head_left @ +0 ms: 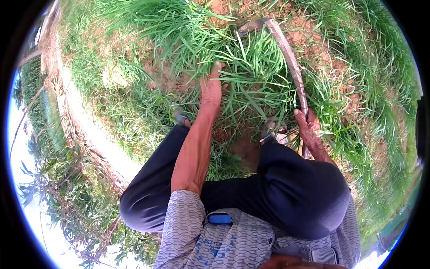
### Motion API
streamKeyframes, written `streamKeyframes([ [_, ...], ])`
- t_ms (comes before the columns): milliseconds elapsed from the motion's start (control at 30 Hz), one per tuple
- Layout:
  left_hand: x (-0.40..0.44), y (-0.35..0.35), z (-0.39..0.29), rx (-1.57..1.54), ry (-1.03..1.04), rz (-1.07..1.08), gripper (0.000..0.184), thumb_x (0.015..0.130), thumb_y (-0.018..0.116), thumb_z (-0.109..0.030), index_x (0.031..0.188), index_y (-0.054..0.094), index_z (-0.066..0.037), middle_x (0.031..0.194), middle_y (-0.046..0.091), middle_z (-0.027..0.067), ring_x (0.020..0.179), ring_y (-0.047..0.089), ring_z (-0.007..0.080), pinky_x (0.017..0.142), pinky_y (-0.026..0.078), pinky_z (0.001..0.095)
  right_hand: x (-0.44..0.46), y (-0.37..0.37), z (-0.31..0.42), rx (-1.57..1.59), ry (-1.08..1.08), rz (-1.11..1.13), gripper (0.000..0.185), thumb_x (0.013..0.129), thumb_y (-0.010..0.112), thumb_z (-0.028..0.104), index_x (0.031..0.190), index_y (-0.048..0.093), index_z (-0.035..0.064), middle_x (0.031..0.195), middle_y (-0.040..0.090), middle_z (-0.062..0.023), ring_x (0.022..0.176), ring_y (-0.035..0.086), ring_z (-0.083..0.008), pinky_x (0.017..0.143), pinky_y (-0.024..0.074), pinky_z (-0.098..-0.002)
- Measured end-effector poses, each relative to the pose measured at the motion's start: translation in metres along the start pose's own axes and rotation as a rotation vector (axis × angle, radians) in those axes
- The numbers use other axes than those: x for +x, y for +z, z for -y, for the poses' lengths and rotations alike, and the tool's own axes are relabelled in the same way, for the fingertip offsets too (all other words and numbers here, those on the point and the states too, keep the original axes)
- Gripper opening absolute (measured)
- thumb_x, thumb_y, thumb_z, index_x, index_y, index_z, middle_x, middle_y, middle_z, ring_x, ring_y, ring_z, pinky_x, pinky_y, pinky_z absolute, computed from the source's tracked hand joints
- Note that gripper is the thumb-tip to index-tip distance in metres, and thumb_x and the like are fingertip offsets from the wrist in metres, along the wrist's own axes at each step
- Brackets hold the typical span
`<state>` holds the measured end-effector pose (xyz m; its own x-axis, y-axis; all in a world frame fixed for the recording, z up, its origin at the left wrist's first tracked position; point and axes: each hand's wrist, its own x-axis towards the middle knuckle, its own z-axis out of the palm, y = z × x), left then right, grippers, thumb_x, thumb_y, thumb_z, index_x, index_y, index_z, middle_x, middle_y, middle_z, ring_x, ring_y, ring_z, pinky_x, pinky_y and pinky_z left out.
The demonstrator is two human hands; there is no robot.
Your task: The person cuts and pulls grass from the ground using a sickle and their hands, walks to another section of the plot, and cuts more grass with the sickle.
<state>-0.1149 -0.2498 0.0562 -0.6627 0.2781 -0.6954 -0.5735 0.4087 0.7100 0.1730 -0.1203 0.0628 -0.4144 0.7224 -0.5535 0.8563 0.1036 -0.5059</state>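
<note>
My left hand [211, 89] is closed at the base of a clump of long green grass [179, 31], its fingers partly hidden among the blades. On the right, my right hand [309, 127] is wrapped round the lower part of a long, curved wooden handle [292, 65]. The handle rises from that hand to a hoe-like metal blade [252, 28] at the top, which rests by the soil just right of the clump. More green blades [264, 54] stand between the handle and my left hand.
My bent knees in dark trousers [295, 193] frame the ground below the hands. A foot [277, 127] shows near my right hand. Reddish soil [307, 40] and grass spread around. At the left are a pale strip [80, 107] and leafy bushes [71, 197].
</note>
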Motion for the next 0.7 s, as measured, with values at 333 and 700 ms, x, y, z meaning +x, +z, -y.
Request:
streamKeyframes([
  [333,0.06,0.012,0.059,-0.516,0.101,0.394,0.026,0.087,0.056,-0.008,0.112,0.051,-0.004,0.112,0.058,0.0121,0.113,0.05,0.0267,0.103,0.04,0.0412,0.007,0.008,-0.018,0.078,-0.039,-0.002,0.045,0.088,0.059,0.045,0.099,0.059,0.0021,0.074,0.061,-0.0164,0.068,0.06,-0.0298,0.063,0.0467,-0.0413],
  [700,0.048,-0.01,0.035,0.778,0.311,0.261,0.054,0.091,0.046,-0.048,0.131,0.049,-0.012,0.137,0.047,0.0112,0.129,0.041,0.0275,0.107,0.031,0.0387,-0.003,-0.001,-0.004,0.135,0.092,0.161,0.049,0.089,0.056,0.046,0.1,0.057,-0.0016,0.076,0.058,-0.0192,0.069,0.057,-0.0307,0.068,0.0448,-0.0433],
])
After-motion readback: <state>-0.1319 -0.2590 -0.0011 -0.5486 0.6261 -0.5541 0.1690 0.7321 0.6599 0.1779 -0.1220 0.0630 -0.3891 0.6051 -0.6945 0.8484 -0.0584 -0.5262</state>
